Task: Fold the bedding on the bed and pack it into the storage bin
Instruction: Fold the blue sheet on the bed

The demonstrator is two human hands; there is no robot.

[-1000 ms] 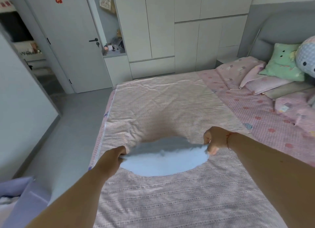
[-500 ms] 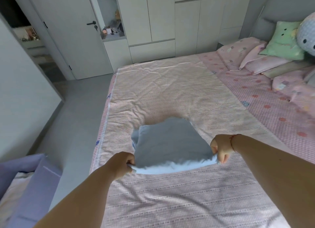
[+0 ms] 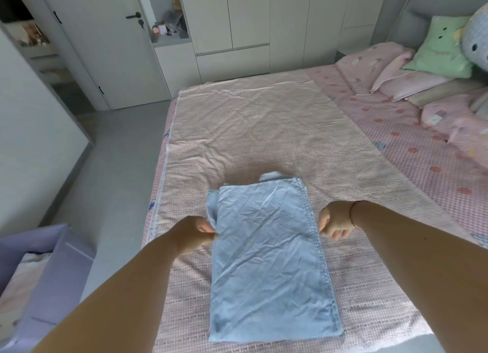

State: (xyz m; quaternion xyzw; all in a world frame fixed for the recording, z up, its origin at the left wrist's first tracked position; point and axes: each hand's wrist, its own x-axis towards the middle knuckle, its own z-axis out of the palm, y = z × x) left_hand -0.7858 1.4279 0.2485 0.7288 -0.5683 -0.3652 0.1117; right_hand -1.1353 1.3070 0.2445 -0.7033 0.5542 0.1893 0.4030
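Presently, a light blue folded cloth [image 3: 269, 260] lies flat on the bed [image 3: 427, 151], on top of a pale pink woven blanket [image 3: 250, 130] spread over the mattress. The cloth forms a long creased rectangle, its near end close to the bed's near edge. A bunched under-layer protrudes at its far left corner.

The left hand [image 3: 194, 233] sits at the cloth's left edge, fingers and thumb pinching the fabric there. The right hand [image 3: 335, 222] is just beside the right hemmed edge, fingers curled downward; whether it touches or holds the hem cannot be told. A thin red band circles the right wrist.

A lavender storage bin [image 3: 50, 270] stands on the grey floor to the left of the bed, well apart from the cloth, with pale bedding visible inside it. Pink pillows [image 3: 380, 70], a green cushion [image 3: 443, 51] and part of a blue spotted plush toy [image 3: 476, 40] lie at the head of the bed, at the right. White wardrobes [image 3: 250, 25] and a door [image 3: 111, 43] line the far wall.
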